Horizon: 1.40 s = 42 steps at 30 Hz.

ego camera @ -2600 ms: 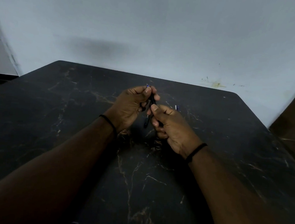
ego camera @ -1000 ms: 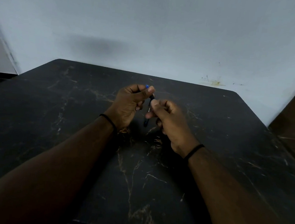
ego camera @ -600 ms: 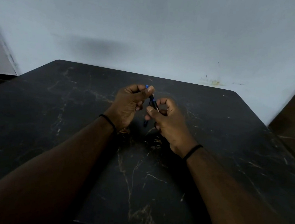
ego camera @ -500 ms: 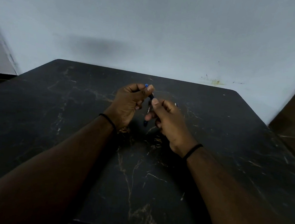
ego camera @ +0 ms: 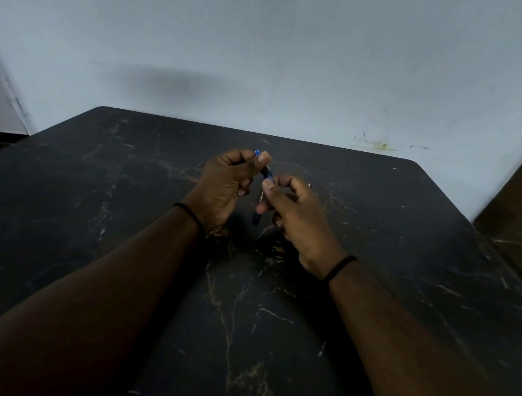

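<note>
Left hand (ego camera: 226, 182): curling round the pen (ego camera: 267, 171) at frame centre.
Right hand (ego camera: 296, 213): pinching its thin inner piece (ego camera: 261, 195).
Risk: the piece slipping free, possibly getting lost on the dark table (ego camera: 94, 214).

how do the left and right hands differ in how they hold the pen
The left hand wraps its curled fingers round the pen's upper end; the right hand pinches it lower down with thumb and forefinger. The left hand sits farther away, the right hand nearer. Both wear a black wristband.
</note>
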Tool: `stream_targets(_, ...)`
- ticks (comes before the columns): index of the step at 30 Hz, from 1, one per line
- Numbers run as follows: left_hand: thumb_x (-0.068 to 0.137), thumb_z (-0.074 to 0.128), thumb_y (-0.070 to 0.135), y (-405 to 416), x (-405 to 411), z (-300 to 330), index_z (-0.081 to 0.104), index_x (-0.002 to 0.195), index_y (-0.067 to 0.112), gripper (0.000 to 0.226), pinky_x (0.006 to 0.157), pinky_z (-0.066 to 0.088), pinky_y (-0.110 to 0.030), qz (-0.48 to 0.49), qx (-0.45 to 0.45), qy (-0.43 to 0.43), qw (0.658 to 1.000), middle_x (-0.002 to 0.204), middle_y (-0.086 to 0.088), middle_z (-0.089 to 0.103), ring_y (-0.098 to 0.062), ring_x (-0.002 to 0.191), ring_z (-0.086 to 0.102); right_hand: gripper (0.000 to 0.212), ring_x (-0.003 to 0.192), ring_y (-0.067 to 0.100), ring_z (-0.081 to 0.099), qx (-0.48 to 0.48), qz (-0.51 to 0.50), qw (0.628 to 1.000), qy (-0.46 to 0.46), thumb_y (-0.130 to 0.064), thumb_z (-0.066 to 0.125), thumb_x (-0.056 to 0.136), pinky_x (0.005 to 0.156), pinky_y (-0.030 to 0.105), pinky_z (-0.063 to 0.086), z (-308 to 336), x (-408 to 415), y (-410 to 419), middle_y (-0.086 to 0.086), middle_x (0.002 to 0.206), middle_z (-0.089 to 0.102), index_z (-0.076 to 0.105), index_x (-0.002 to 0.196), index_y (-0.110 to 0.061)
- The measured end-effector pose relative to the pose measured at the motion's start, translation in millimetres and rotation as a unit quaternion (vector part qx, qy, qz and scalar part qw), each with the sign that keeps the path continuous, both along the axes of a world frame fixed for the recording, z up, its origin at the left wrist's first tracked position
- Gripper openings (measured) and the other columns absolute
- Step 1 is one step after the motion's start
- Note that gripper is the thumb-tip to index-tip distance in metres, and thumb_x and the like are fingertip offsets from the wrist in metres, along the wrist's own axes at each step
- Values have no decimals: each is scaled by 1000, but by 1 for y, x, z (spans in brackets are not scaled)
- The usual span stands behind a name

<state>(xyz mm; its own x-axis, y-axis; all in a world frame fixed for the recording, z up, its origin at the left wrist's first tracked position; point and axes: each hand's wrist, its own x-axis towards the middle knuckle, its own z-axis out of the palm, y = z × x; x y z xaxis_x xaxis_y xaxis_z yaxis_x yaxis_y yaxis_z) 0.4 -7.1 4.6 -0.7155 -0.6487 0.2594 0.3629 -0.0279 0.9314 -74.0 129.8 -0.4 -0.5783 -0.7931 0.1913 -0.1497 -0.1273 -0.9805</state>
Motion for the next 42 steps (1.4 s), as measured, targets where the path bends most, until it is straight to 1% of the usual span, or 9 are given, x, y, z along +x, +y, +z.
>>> stream_targets(4,72,74,33,-1,0,1,70,89,11,28,44,31,-18,16,3,-2,1000,77,-1,58,-5,51,38,29,42,-2,43,6,-6,1000,-2,-27,43,107,40,10,31,0,-1,0,7,75,66,65,107,-8)
stream_targets(11,76,70,29,-1,4,7,64,89,10,24,47,31,-19,42,40,10,998,75,6,69,-7,53,38,5,44,-2,50,-1,-16,1000,7,-14,61,96,40,12,36,0,-5,1,3,72,71,64,99,-12)
stream_targets(16,92,63,20,-1,8,13,64,85,11,11,48,28,-22,71,50,16,996,76,1,66,-9,53,34,8,44,-2,51,-13,-16,998,61,-22,62,97,45,9,37,-5,-5,-2,-2,63,67,68,93,-17)
stream_targets(22,96,59,35,-18,18,16,58,74,15,29,47,29,-23,200,26,-19,979,63,2,51,-9,48,35,17,51,0,58,2,-116,980,163,-29,62,95,54,26,45,-13,-10,-6,-7,66,70,67,79,-26)
stream_targets(25,95,59,43,-24,17,6,59,67,8,45,57,40,-29,286,-208,-189,916,57,-4,47,-17,51,43,13,62,6,65,-6,-147,973,175,-42,56,91,63,43,59,-13,-12,-7,-12,71,71,63,81,-37)
stream_targets(28,91,62,46,-17,11,-4,60,64,-2,56,54,42,-32,308,-333,-303,838,55,-16,52,-20,50,46,11,60,5,65,-12,-161,970,181,-52,51,85,67,46,60,-13,-13,-6,-17,73,71,60,81,-48)
stream_targets(34,87,69,34,-14,8,-10,62,59,6,40,55,47,-30,292,-356,-351,815,56,-9,58,-17,50,50,7,61,4,65,-12,-161,969,188,-41,56,92,68,46,60,-13,-13,-6,-17,72,71,60,86,-43)
stream_targets(39,82,70,35,-13,8,-9,74,82,7,28,76,58,-40,287,-378,-420,773,85,-13,72,-32,83,68,10,62,4,66,-4,-158,970,186,-41,56,93,68,47,60,-13,-13,-5,-18,72,72,60,85,-36)
stream_targets(42,80,69,35,-9,6,-7,72,81,10,25,70,54,-35,316,-398,-428,747,85,-10,72,-31,83,68,10,61,5,66,-5,-168,969,181,-43,56,93,69,47,60,-12,-12,-5,-18,74,72,58,84,-40)
